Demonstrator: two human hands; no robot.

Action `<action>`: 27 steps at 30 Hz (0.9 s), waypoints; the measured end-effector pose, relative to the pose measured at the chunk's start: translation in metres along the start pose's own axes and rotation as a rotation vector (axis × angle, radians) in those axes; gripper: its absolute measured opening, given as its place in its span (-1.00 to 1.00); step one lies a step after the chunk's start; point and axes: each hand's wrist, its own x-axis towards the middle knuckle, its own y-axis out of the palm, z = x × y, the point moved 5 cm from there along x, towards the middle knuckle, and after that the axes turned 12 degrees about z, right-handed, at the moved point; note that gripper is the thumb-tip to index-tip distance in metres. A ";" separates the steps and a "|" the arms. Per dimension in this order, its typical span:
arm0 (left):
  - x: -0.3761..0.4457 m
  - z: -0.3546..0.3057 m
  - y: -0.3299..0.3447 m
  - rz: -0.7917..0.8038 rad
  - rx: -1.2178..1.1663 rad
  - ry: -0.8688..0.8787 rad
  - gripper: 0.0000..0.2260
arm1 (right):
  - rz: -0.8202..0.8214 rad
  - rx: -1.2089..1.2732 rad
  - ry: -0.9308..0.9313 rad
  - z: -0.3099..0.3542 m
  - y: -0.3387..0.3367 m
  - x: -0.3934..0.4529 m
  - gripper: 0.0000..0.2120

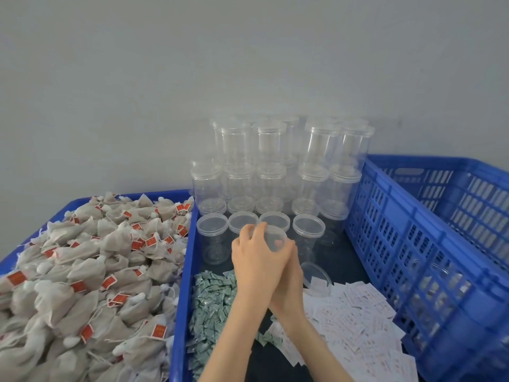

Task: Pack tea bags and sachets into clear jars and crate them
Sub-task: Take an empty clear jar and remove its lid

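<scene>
One clear jar at frame centre, gripped by left hand and right hand, fingers curled round it. Four lidded jars just behind. One loose lid lower right. Two blue crates; tea bags heaped left.

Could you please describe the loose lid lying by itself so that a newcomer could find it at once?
Start at the tall blue slatted crate on the right, then look just left of its near wall, where the white sachets begin. The clear lid lies there tilted, apart from any jar, unlike the lids on the jars behind.
</scene>
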 end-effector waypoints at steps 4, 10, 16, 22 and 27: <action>0.010 0.008 -0.010 0.387 -0.051 0.041 -0.22 | -0.018 -0.663 0.044 -0.003 -0.006 0.003 -0.35; 0.013 0.015 -0.033 0.523 -0.035 0.217 -0.24 | 0.017 -0.532 0.095 -0.002 -0.006 0.001 -0.20; -0.003 0.001 -0.017 0.004 0.200 -0.082 -0.24 | -0.200 -0.573 0.019 -0.002 0.005 -0.010 -0.40; 0.001 0.013 -0.013 0.701 -0.037 0.206 -0.11 | -0.132 -0.600 0.072 0.001 -0.016 -0.012 -0.11; 0.008 0.020 -0.023 0.354 0.067 0.033 -0.12 | -0.118 -0.561 0.058 0.000 -0.003 -0.016 -0.17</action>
